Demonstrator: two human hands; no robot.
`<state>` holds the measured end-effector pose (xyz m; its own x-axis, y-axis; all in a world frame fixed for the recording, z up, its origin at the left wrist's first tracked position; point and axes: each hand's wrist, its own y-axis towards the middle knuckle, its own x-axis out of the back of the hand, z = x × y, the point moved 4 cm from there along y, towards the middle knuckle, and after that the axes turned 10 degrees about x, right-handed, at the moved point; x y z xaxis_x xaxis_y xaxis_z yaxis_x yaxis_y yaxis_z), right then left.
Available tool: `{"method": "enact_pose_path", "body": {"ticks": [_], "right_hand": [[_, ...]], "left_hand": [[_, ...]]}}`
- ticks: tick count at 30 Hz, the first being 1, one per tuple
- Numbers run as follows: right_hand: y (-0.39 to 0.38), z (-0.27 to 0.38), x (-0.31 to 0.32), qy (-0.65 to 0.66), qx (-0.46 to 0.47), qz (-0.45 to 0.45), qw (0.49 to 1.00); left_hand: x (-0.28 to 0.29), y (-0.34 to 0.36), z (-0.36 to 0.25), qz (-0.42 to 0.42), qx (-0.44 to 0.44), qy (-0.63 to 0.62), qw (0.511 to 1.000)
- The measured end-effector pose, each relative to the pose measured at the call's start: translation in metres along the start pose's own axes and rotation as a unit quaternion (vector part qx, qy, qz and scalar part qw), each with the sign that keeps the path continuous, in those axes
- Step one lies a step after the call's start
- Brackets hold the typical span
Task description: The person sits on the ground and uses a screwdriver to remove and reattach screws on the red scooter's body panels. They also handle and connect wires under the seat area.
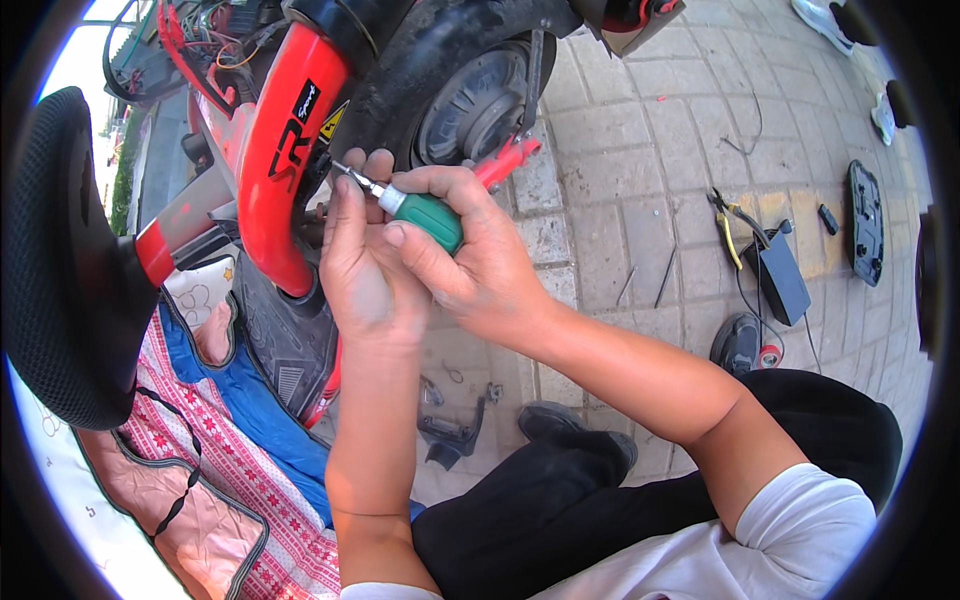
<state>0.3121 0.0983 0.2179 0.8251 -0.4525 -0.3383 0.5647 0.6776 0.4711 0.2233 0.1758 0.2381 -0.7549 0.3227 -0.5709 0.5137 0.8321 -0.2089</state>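
Note:
My right hand (480, 260) is closed on a screwdriver (425, 215) with a green handle, a silver collar and a slim shaft pointing up-left. My left hand (370, 270) is cupped beneath it, thumb and curled fingertips around the shaft. Both hands are beside the red frame (275, 180) of a scooter, in front of its black tyre (385, 110) and grey wheel hub (465, 115). A small yellow warning label (334, 122) sits on the frame near the screwdriver's tip, which is hard to make out. A red metal arm (510, 160) extends behind my right hand.
Exposed wires (220, 50) top the scooter; quilted covers (200, 400) lie at left. On the paving (620, 130) are yellow-handled pliers (730, 245), a black box (780, 280) with cables, thin rods (665, 275), a black panel (865, 220) and loose bracket parts (450, 430). White shoes (880, 120) show at top right.

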Motion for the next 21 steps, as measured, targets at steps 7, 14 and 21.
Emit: {"method": "enact_pose_path", "body": {"ticks": [7, 14, 21], "right_hand": [[0.006, -0.004, -0.005, 0.001, 0.023, -0.001, 1.0], [0.008, -0.012, -0.011, -0.051, 0.103, -0.019, 0.993], [0.006, -0.017, -0.017, 0.185, -0.035, -0.047, 0.981]], "left_hand": [[-0.001, 0.001, -0.009, 0.003, -0.001, 0.02, 1.0], [-0.015, -0.004, -0.013, -0.037, -0.022, 0.067, 0.997], [-0.014, -0.007, -0.017, 0.011, -0.012, 0.089, 0.996]]}}
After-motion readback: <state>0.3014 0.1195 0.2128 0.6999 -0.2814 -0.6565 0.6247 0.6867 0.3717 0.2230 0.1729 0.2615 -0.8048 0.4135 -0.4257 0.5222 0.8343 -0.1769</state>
